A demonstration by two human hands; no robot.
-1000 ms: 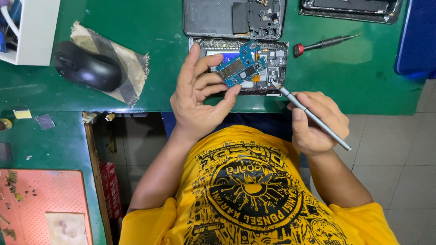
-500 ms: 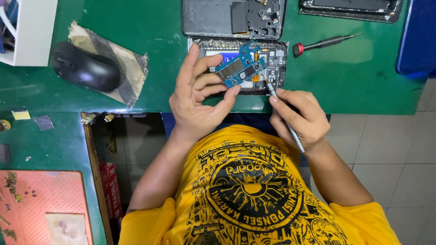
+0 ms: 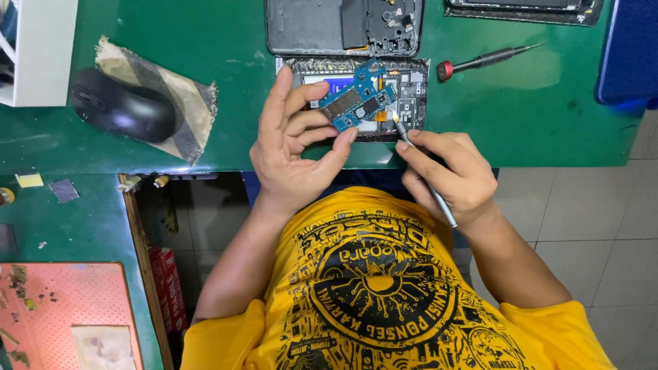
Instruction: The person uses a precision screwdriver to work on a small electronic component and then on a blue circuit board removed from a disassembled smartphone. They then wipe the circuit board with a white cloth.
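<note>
Right hand: your right hand [image 3: 449, 171] pinches a thin grey tool [image 3: 425, 178] like a pen, fingers closed tight round the shaft; the tip sits at the right edge of the board.
Left hand: your left hand [image 3: 295, 147] holds the blue board [image 3: 358, 103] between thumb and bent fingers, index finger stretched up along its left side. Grip is narrow, closed on the board.
Board: tilted, lifted just over the open phone frame [image 3: 411, 89], which lies flat at the near edge of the green mat [image 3: 226, 41].
Frame: right behind the board, its inner parts showing; whether the board touches it, can't tell.
Second phone: a grey back shell [image 3: 308, 27] lies just beyond the frame, nearly touching it.
Screwdriver: red-capped screwdriver [image 3: 483, 62] lies on the mat right of the frame, well apart from your hands.
Third device: dark flat piece [image 3: 524, 8] at the far right edge, partly cut off.
Mouse: black mouse [image 3: 123, 109] sits on a frayed cloth [image 3: 185, 103], well left of your left hand.
Tray: pink perforated tray [image 3: 75, 301] at lower left, small bits on it.
</note>
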